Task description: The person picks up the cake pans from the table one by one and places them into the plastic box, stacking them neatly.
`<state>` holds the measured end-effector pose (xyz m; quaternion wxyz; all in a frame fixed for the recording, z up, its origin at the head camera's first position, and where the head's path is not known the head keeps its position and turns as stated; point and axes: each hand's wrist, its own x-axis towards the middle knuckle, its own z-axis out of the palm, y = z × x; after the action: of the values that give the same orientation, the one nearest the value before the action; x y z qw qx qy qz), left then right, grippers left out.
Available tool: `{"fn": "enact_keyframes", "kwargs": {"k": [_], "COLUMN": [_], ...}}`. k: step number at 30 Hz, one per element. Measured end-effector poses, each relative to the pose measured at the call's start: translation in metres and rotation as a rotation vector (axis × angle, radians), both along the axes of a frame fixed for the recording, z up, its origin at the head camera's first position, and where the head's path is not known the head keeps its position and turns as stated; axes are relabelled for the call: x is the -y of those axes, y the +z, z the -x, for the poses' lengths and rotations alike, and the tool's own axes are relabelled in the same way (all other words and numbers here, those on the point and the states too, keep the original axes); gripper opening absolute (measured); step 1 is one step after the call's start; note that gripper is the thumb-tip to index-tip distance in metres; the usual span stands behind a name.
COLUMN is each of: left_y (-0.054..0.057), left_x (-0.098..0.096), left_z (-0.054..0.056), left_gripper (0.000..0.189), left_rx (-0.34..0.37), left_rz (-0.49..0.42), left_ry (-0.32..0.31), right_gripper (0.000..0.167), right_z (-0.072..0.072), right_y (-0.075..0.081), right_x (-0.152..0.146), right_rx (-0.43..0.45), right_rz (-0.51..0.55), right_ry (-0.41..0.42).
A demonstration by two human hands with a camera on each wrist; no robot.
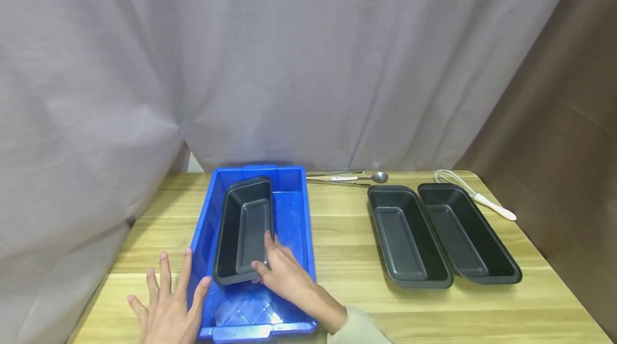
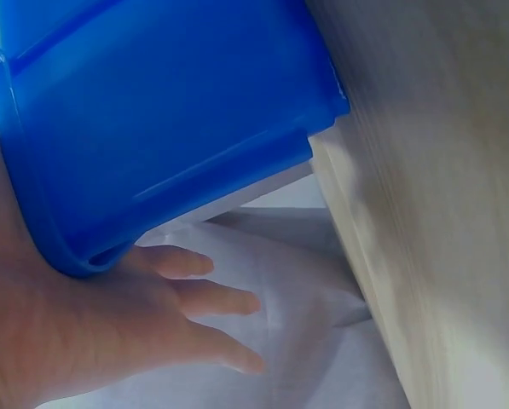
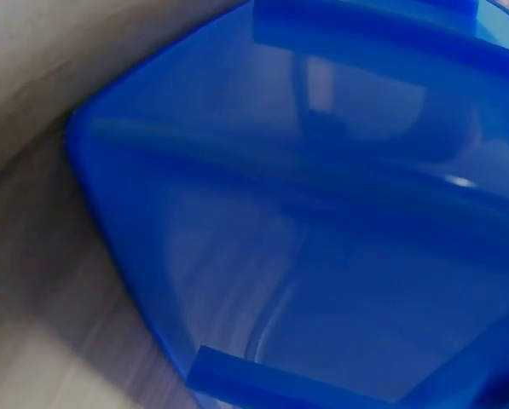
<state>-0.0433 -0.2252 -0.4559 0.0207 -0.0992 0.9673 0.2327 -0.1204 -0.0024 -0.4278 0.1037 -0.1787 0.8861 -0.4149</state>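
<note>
A black loaf pan (image 1: 254,226) lies tilted inside a blue plastic bin (image 1: 291,170). My right hand (image 1: 289,274) reaches over the bin's near right side and grips the pan's near right rim; the fingers under the rim are partly hidden. At the bin's near left edge, my left hand (image 1: 168,301) has its fingers spread. The left wrist view shows that hand (image 2: 92,332) against the bin's rim (image 2: 66,260), fingers straight and holding nothing. Only the blue bin (image 3: 339,281) and some table fill the right wrist view, without the hand.
Two more black loaf pans, one (image 1: 402,242) beside the other (image 1: 463,237), stand right of the bin. A white-handled whisk (image 1: 491,204) lies behind them. A spoon (image 1: 380,177) and thin metal sticks (image 1: 337,181) lie at the table's back. Grey curtain (image 1: 308,65) hangs behind.
</note>
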Motion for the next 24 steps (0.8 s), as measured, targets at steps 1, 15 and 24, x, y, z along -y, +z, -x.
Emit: {"fn": "enact_keyframes", "kwargs": {"k": [1,15,24], "left_y": [0.001,0.010,0.011], "left_x": [0.000,-0.002,0.011], "left_z": [0.001,0.017,0.025], "left_gripper": [0.082,0.086,0.084], "left_rx": [0.001,-0.056,0.080], "left_rz": [0.003,0.065,0.000], "left_ry": [-0.001,-0.121,-0.098], "right_gripper": [0.077,0.083,0.052], "right_z": [0.000,0.008,-0.023], "right_y": [0.000,0.005,0.054], "right_x": [0.000,-0.007,-0.089], "right_rx": [0.011,0.042,-0.342], "right_rz": [-0.004,-0.324,-0.135], "right_ry": [0.002,0.003,-0.071]}}
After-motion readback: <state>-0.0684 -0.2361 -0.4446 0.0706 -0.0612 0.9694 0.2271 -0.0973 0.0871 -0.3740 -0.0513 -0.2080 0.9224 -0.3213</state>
